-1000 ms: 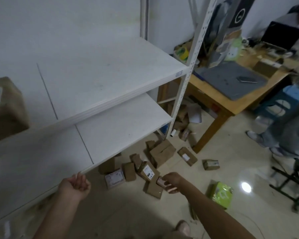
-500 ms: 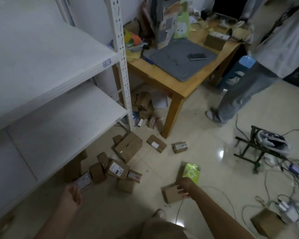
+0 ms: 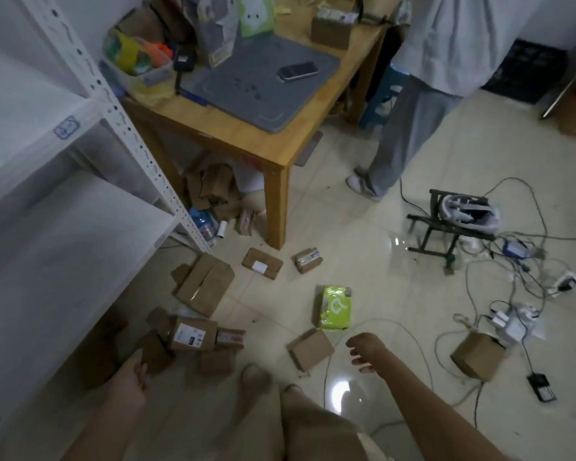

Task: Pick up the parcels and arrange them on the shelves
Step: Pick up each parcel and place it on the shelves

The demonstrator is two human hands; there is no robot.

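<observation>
Several brown cardboard parcels lie on the tiled floor beside the white shelves (image 3: 64,227). My right hand (image 3: 366,352) hovers with fingers apart and nothing in it, just right of a plain brown parcel (image 3: 311,349). Beyond that parcel lies a green packet (image 3: 335,307). My left hand (image 3: 130,380) is low at the shelf's foot, its fingers against a small dark parcel (image 3: 153,354); whether it grips it is unclear. A labelled box (image 3: 192,334) and a larger box (image 3: 207,284) lie beside it. Two more parcels (image 3: 261,262) rest near the table leg.
A wooden table (image 3: 246,138) with a grey mat and phone stands behind the parcels, with more boxes under it. A person (image 3: 413,111) stands to its right. Cables, chargers, a small dark stand (image 3: 446,227) and another box (image 3: 478,359) clutter the floor on the right.
The view has swung right and down, away from the shelves. My right hand has come off the plain brown parcel and moved right. My left hand has dropped to the parcels at the shelf's foot.
</observation>
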